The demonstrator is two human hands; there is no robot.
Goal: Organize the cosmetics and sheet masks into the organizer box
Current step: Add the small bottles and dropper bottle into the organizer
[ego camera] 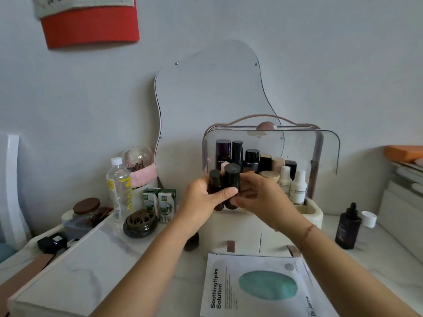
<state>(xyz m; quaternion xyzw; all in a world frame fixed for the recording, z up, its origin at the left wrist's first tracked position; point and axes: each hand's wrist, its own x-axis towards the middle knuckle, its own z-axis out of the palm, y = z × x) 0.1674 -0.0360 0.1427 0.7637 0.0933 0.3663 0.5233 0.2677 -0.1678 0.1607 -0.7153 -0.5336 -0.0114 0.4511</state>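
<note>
pale marble table (114, 259) against a grey wall (320, 65); left hand (203, 200) curls round two dark bottles (232, 177), right hand (261, 197) pinches them too, before the organizer box (315, 213).

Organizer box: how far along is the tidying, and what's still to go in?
Well underway. Many bottles and jars already stand inside the organizer box. The left hand and right hand hold two dark bottles at its front. Still out on the table: the sheet mask and a dark pump bottle.
</note>
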